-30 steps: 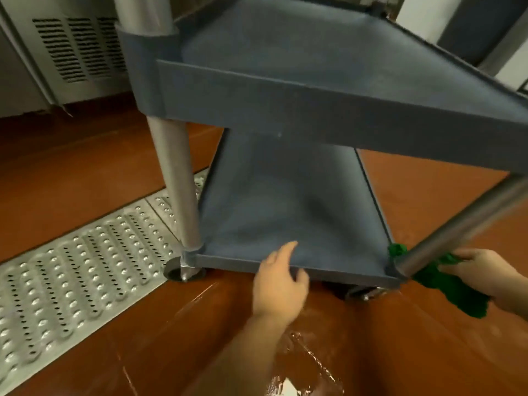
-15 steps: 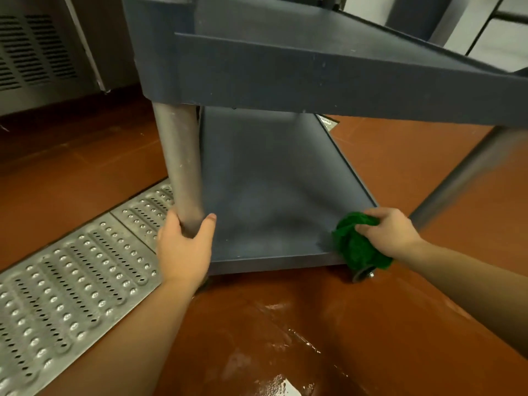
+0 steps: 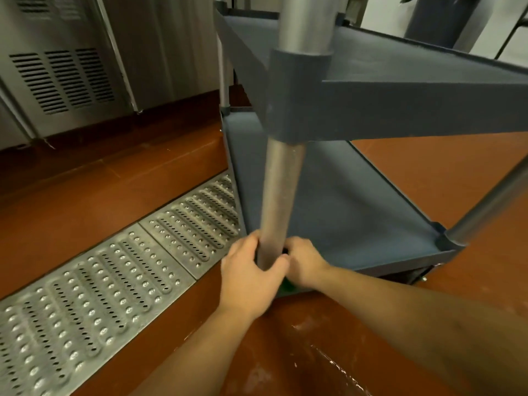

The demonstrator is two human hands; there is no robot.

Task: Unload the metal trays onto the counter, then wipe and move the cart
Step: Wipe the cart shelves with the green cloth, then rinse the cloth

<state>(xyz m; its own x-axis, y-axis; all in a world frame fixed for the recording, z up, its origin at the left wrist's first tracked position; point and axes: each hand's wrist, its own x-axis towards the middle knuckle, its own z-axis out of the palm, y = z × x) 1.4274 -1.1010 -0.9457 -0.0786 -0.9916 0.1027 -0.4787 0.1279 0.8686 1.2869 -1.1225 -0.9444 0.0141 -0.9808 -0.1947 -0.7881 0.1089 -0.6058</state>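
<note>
Seen from above, a grey plastic utility cart (image 3: 400, 90) stands on a red-brown tiled floor (image 3: 85, 201), one side running along a perforated metal drain grate (image 3: 114, 281). The left hand (image 3: 248, 278) is wrapped round the cart's near metal corner post (image 3: 281, 201), low down, just above the bottom shelf (image 3: 343, 218). The right hand (image 3: 304, 260) sits at the same corner, just behind the post. Its fingers are curled over a green cloth (image 3: 286, 287), of which only a sliver shows under the palm. No metal trays appear on either visible shelf, so unloading looks finished and the wiping step is in hand, at the foot of the post. The next move likely calls for working the cloth round the post base and along the shelf rim. The left hand would need to steady the cart so it does not roll on the wet patch (image 3: 314, 367) of floor.
</note>
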